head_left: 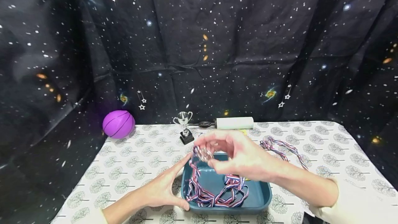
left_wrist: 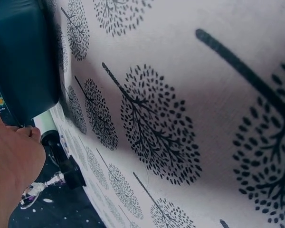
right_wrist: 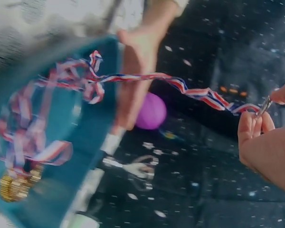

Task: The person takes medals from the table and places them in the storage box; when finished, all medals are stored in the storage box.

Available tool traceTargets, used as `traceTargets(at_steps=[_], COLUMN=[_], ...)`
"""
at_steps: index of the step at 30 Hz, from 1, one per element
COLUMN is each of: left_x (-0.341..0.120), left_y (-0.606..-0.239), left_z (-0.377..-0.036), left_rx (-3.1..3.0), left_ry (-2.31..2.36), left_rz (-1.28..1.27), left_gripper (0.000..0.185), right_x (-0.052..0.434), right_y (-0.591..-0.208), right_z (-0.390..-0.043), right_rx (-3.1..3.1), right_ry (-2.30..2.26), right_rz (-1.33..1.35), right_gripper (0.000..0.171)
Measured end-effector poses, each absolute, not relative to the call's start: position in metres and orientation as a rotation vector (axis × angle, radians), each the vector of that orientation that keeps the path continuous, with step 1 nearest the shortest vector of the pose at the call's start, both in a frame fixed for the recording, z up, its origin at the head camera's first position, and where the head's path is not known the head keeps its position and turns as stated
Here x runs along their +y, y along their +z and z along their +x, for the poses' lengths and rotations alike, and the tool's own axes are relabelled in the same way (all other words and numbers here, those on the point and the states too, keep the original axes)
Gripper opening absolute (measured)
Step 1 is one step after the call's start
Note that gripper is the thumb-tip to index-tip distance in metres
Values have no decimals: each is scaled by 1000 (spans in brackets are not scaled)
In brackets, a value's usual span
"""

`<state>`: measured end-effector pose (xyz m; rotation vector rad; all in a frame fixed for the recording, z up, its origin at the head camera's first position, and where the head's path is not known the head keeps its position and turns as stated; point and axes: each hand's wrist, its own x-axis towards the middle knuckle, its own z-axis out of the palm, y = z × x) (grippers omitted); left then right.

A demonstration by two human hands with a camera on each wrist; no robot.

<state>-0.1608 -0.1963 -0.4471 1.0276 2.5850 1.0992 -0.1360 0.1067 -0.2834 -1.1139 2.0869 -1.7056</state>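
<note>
My right hand pinches a silver-coloured medal between thumb and fingers above a teal bin. From the medal a red, white and blue ribbon stretches down into the bin. More ribbons lie tangled inside, and the right wrist view shows several gold medals at one end of them. My left hand rests along the bin's left side, fingers extended and thumb near the front corner. In the left wrist view only part of that hand shows, beside the bin's outer wall.
Behind the bin stands a small silver trophy cup on a black base. A white cylinder with a black handle lies near the back edge. A purple ball sits back left. Another striped ribbon lies right of the bin.
</note>
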Motion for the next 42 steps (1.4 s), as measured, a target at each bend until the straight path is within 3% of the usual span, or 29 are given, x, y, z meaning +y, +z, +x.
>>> traceTargets(at_steps=[15,25,42], left_x=[-194,-193,-192], left_y=[-440,-440,-440], left_z=[-160,-160,-160], left_rx=[2591,2586,2581], left_ry=[1080,1085,1070], left_rz=[1021,1011,1001], left_gripper=[147,147,144], right_x=[156,175,172], right_y=[-365,-386,-427], right_z=[-140,-163,-195], right_rx=[2120,2450,2577], right_ry=[-1358,-955,-1037], right_rz=[-1218,-1306,-1249], right_gripper=[54,60,62])
